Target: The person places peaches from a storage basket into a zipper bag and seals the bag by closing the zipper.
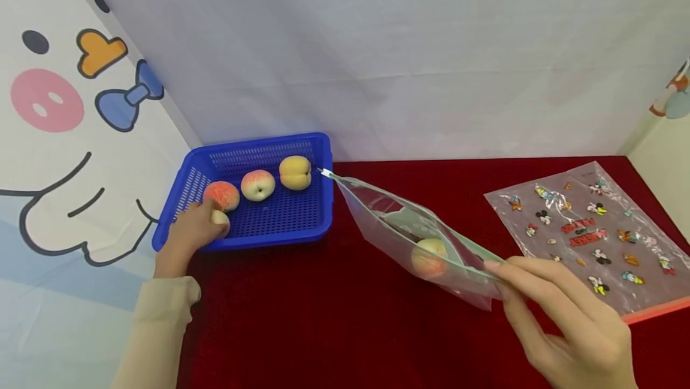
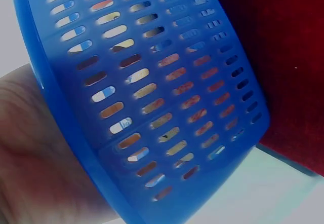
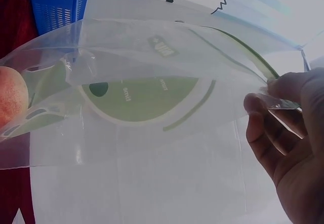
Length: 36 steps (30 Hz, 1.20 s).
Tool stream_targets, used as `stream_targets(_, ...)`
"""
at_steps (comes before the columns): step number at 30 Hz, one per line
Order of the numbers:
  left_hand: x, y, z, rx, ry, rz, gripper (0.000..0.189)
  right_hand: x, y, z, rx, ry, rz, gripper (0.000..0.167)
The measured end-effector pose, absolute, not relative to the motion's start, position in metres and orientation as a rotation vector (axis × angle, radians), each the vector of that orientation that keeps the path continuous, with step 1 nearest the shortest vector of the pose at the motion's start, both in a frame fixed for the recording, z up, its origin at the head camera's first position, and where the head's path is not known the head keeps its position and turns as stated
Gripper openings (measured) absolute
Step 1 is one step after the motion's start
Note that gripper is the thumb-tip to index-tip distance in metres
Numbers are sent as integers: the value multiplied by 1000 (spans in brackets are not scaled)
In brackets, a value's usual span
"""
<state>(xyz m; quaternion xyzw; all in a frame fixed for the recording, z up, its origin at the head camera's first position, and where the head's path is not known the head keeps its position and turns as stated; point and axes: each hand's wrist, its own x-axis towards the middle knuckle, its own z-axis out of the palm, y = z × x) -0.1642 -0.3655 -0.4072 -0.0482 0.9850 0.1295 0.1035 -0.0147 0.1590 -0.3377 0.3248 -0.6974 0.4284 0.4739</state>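
Observation:
My left hand [image 1: 193, 227] reaches over the near left side of a blue slotted basket [image 1: 291, 235] and grips a pale peach [image 1: 220, 222]. A redder peach [image 1: 223, 196] lies right by its fingers, with a pink-and-white peach [image 1: 258, 185] and a yellow peach [image 1: 295, 172] farther right. In the left wrist view, the basket's wall hides the fingers. My right hand [image 1: 574, 314] pinches the top edge of a clear zip bag [image 1: 372, 215] between thumb and fingers. The bag's mouth gapes, and one peach [image 1: 429, 257] lies inside. A green fruit-slice print [image 3: 152, 100] shows on the bag.
A second clear bag [image 1: 609, 251] with cartoon figures and a red edge lies flat on the red cloth [image 1: 323, 317] at the right. A white wall [image 1: 409, 65] rises behind, and a cartoon-printed panel [image 1: 64, 167] stands at the left beside the basket.

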Motion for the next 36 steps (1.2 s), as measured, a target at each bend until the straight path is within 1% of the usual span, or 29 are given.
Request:
stream_targets(10, -166, -368, -405, -129, 2895, 384, 61, -17, 155, -341, 803, -1603, 1087, 22)
stream_targets(17, -161, -365, -403, -127, 2984, 398, 58, -16, 156, -339, 819, -1622, 1085, 24)
stream_targets(32, -134, -330, -365, -27, 3154, 496, 64, -19, 152, -334, 832, -1601, 1072, 23)
stream_targets(36, -126, -320, -354, 20, 3207, 551, 60, -18, 152, -332, 843, -1609, 1062, 23)
